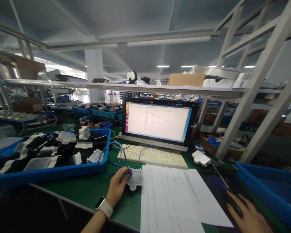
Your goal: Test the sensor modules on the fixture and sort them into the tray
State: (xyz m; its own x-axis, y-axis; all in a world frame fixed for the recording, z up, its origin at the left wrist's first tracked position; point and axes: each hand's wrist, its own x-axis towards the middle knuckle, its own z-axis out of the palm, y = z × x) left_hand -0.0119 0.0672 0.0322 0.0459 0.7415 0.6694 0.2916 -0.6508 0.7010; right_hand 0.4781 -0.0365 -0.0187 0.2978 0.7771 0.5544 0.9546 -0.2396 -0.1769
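Note:
My left hand (116,185), with a watch on its wrist, pinches the plug end of a blue cable (125,153) at the left edge of a white labelled module (135,178). Whether the plug sits fully in the module is hidden by the fingers. That module lies at the left edge of the printed sheets (167,197). At the lower right, my right hand (248,215) is curled over a black computer mouse (234,207). A lit monitor (157,121) stands behind a cream keyboard (152,155).
On the left a blue tray (50,173) holds several white and black modules. A pen (191,187) lies on the sheets, with another white module (201,158) beyond them. A blue bin (264,191) stands at right, by metal frame posts (247,84). An overhead shelf (135,86) crosses behind.

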